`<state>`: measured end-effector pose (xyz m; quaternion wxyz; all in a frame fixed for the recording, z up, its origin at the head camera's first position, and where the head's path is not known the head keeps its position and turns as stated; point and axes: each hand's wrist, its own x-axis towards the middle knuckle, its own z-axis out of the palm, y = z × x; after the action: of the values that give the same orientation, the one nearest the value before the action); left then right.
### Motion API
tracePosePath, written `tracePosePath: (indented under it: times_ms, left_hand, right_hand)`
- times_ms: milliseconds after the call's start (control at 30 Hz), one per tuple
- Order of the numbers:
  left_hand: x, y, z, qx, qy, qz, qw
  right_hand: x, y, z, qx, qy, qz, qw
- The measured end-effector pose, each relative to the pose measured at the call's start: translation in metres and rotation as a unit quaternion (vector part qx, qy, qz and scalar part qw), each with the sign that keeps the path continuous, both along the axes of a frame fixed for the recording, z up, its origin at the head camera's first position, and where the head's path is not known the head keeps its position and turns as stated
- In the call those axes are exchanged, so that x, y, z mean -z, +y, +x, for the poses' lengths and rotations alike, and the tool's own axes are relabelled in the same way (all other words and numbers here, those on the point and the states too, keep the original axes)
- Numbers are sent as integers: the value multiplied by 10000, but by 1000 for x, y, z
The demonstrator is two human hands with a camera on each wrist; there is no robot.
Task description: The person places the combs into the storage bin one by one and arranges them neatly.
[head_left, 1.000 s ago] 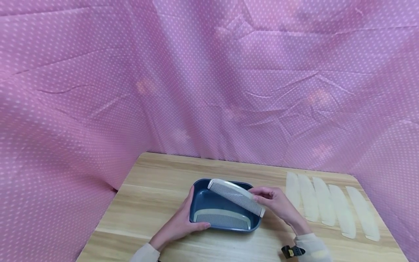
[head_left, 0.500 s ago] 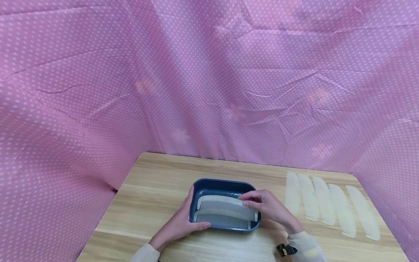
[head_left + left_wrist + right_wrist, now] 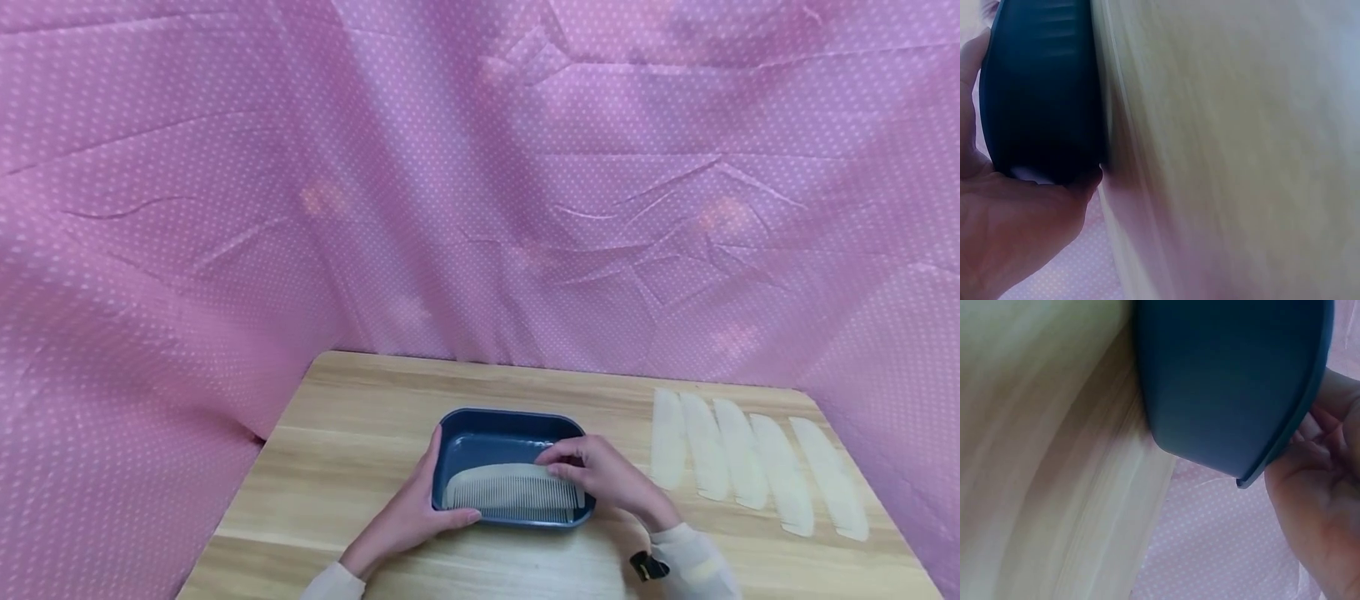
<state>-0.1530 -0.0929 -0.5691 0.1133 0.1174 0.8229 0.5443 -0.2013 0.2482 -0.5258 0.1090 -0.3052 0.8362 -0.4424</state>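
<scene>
Tray: a dark blue tray (image 3: 487,447) with rounded corners and smooth, sloping walls stands on the table (image 3: 375,408) of light, streaked wood grain.
Comb: a pale comb (image 3: 510,492) with arched back and fine straight teeth lies in the near part of the tray.
Left hand: this hand (image 3: 420,504) grips the tray's left end, thumb over the near rim, fingers along the wall.
Right hand: thumb and index finger of this hand (image 3: 602,477) pinch the comb's back, near its right end.
Row at right: five cream combs (image 3: 705,447), long and curved, lie slantwise.
Cloth: wrinkled pink fabric (image 3: 450,183), white-dotted, hangs behind.
</scene>
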Motion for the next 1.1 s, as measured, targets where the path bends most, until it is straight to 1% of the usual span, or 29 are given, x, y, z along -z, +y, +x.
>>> tracePosePath:
  times_ms: [133,300,433,567,733,767,967,1100]
  left_hand:
    - [-1,-1,0,-51,-12,29,10000]
    - [-3,-1,0,-50,-25,9,10000]
    - [-4,0,0,-44,-46,-24,10000]
    - [-1,2,-1,-55,-65,-19,10000]
    - [2,5,-2,-41,-78,-36,10000]
    - [2,5,-1,-41,-78,-48,9999]
    - [2,2,1,-16,-20,-149,9999]
    - [2,0,2,22,60,-231,9997]
  right_hand:
    - [-2,-4,-1,18,103,80,9999]
    - [-5,-8,-1,6,118,239,9996]
    - [-7,-11,0,-159,321,529,9980]
    - [-9,-14,1,-327,580,946,9933]
    - [-8,-18,2,-355,713,1303,9883]
    - [-7,-18,2,-362,796,1359,9869]
    - [1,-23,8,-206,1241,1767,9762]
    - [3,-26,12,-126,1350,1940,9716]
